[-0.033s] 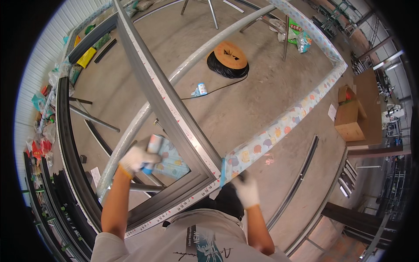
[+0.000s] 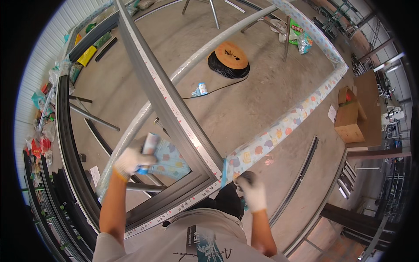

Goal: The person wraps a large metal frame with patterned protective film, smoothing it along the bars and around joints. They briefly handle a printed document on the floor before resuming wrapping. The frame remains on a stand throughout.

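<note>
My left hand, in a white glove, grips a roll of printed wrapping film. A pale blue stretch of the film runs from the roll to the inside corner of a dark grey metal frame. A white printed strip lines that frame's face. At the corner, patterned film covers a long bar leading off to the far right. My right hand, also gloved, is curled just right of the corner. Something dark shows at its fingers, too blurred to name.
A spool of black cable and a smaller film roll lie on the floor beyond the frame. Cardboard boxes stand at the right. Dark metal profiles are stacked at the left, and a long strip lies right of me.
My left hand has shifted slightly left and down with the film roll. My right hand has moved a little right, away from the frame corner.
</note>
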Demonstrator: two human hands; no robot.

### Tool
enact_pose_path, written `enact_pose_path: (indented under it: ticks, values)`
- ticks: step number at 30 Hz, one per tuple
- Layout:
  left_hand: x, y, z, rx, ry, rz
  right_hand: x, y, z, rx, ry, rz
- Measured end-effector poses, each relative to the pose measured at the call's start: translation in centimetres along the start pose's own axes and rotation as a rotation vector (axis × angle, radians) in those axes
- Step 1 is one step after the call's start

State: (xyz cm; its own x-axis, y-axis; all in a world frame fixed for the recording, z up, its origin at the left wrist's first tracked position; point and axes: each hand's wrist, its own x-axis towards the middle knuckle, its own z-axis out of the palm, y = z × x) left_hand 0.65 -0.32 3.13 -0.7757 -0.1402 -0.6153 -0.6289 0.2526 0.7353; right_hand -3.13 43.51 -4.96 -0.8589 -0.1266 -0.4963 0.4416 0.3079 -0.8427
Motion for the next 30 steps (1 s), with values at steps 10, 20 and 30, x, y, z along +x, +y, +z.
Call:
enact_pose_path:
  ticks: [10, 20, 30]
  values:
    - [-2.8, 10.3, 16.4, 0.172, 0.172, 0.858, 1.5, -20.6, 1.3, -0.206, -0.290, -0.298]
    - [-0.5, 10.4, 18.2, 0.897, 0.145, 0.734, 19.3, -25.5, 4.6, -1.211, -0.720, -0.090]
    - [2.9, -1.1, 9.0, 0.119, 0.176, 0.083, 27.6, -3.8, 14.2, -1.420, -1.362, -0.396]
